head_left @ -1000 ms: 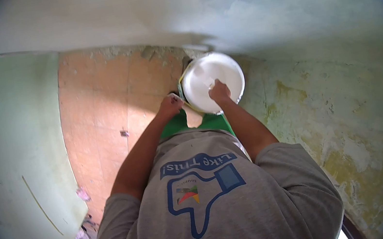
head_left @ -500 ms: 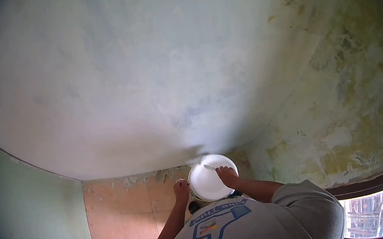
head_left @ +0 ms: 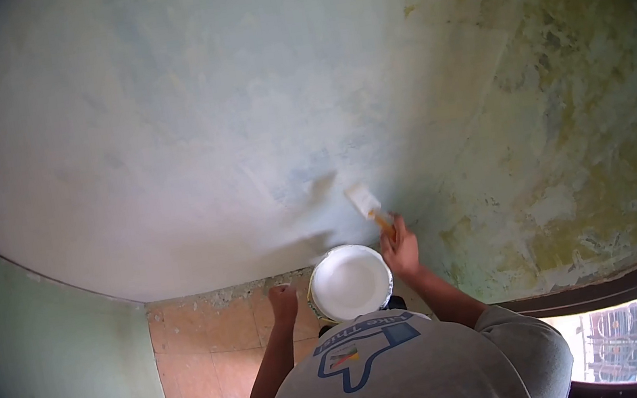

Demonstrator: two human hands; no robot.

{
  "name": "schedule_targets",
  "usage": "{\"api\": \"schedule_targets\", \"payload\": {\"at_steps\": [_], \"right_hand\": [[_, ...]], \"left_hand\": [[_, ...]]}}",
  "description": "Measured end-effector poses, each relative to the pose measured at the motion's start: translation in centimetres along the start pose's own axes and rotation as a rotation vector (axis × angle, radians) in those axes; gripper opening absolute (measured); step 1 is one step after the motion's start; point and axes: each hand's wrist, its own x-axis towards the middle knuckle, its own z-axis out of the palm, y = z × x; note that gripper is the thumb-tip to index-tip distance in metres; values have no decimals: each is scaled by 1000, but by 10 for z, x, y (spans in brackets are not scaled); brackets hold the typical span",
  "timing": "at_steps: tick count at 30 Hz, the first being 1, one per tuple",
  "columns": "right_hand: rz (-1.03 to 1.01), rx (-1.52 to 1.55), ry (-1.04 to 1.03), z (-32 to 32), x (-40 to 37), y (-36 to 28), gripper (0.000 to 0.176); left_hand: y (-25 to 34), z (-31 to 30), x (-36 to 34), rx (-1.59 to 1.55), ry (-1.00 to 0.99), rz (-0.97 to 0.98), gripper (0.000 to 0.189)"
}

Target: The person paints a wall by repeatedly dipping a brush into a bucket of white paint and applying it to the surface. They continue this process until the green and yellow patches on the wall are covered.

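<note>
My right hand (head_left: 400, 248) is closed around the wooden handle of a paintbrush (head_left: 363, 199), raised just past the bucket. The brush's wide bristles are coated white and point up and left, overlapping the wall in this view. Below it stands a round bucket (head_left: 349, 283) of white paint, close in front of my body, its rim smeared. My left hand (head_left: 283, 293) is curled into a fist just left of the bucket's rim; whatever its fingers may hold is hidden.
A large wall (head_left: 203, 134) with whitish, patchy coating fills the view ahead. Toward the right it turns yellow-green and stained (head_left: 568, 123). Orange floor tiles (head_left: 209, 345) lie at lower left beside a green wall (head_left: 40, 360). A dark-framed opening (head_left: 615, 336) shows at lower right.
My right hand has lifted the paintbrush out from over the bucket, up and rightward toward the wall. My left hand has shifted slightly left and up. The view has tilted a little.
</note>
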Motion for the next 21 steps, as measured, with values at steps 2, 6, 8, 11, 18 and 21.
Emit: {"api": "schedule_targets", "payload": {"at_steps": [2,6,8,11,18,21], "right_hand": [[5,65,58,-37,37,-41,37],[-110,86,235,-93,101,-95,35],[-132,98,306,-115,120,-124,35],[-183,72,396,-137,143,-150,35],[-331,-34,508,-152,193,-170,36],[-346,-57,525,-152,202,-173,34]], "left_hand": [[-1,1,4,-177,-230,-267,35],[50,-21,5,-376,-268,-501,31],[72,-27,9,-569,-320,-573,28],[98,-25,5,-701,-319,-434,19],[158,-35,-28,-647,-315,-21,13],[168,-37,-39,-689,-283,108,14]]}}
